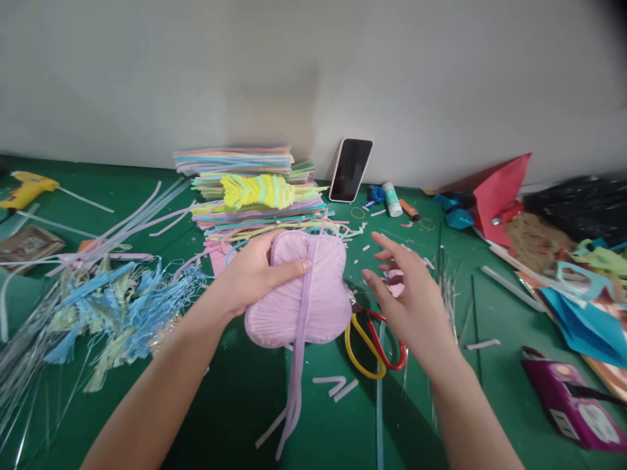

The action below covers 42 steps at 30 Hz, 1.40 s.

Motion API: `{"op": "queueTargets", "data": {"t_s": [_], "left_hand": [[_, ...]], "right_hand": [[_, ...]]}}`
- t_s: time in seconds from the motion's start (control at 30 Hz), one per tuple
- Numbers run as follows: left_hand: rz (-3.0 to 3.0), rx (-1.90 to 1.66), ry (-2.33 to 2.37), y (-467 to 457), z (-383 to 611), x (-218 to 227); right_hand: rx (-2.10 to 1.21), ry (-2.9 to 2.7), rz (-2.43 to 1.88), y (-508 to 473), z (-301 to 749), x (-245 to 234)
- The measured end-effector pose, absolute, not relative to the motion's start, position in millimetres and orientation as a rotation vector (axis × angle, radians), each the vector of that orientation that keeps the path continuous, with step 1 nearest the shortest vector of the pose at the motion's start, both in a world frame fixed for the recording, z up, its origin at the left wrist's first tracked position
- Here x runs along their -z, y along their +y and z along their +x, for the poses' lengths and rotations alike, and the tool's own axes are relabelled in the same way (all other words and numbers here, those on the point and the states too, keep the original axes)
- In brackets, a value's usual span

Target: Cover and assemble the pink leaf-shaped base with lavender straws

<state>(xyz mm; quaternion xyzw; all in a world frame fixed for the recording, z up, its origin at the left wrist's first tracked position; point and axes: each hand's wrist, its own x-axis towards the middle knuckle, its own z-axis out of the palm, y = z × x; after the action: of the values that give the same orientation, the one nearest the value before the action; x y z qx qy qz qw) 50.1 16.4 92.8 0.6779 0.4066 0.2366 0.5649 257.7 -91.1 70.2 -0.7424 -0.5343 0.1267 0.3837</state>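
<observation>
Left hand [257, 277] grips the lilac pipe-cleaner-wrapped lobed form [326, 307] at its left edge, thumb on top, other fingers mostly hidden. Form is over the green table [220, 405], mid-view. Lilac pipe-cleaner strand [298, 365] crosses its face, long axis near-far, tails toward the wearer. Right hand [411, 290] empty, fingers spread, right of the form, apart; scissors [361, 313] between, nearer the form. Left hand nearer, touching.

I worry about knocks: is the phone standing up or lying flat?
Standing up, at a slant: the phone rises from the green table before the wall.
</observation>
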Motion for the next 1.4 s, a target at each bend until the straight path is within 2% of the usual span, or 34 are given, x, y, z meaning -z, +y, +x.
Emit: {"op": "queueTargets", "data": {"t_s": [0.2,0.33,0.43,0.5,0.67,0.77,1.07,1.4], "left_hand": [[1.479,-0.595,0.920,17,54,-91],[1.361,-0.607,0.872,15,55,-90],[1.295,-0.514,0.822,14,54,-90],[1.286,-0.472,0.796,13,53,-90],[1.390,-0.503,0.822,13,53,-94],[1.501,-0.510,0.928,13,53,-97],[1.581,-0.507,0.997,12,52,-97],[1.635,-0.525,1.042,11,54,-93]], "right_hand": [[-1.243,-1.049,-1.487,-96,226,-68],[-1.465,-0.848,-1.382,-101,214,-68],[-1.374,-0.822,-1.391,-100,212,-65],[-1.189,-0.896,-1.455,-99,212,-63],[-0.263,-1.309,-1.641,-102,211,-65],[0.084,-1.462,-1.691,-106,210,-72],[0.232,-1.831,-1.665,-100,204,-85],[0.066,-1.809,-1.721,-90,203,-84]]}}
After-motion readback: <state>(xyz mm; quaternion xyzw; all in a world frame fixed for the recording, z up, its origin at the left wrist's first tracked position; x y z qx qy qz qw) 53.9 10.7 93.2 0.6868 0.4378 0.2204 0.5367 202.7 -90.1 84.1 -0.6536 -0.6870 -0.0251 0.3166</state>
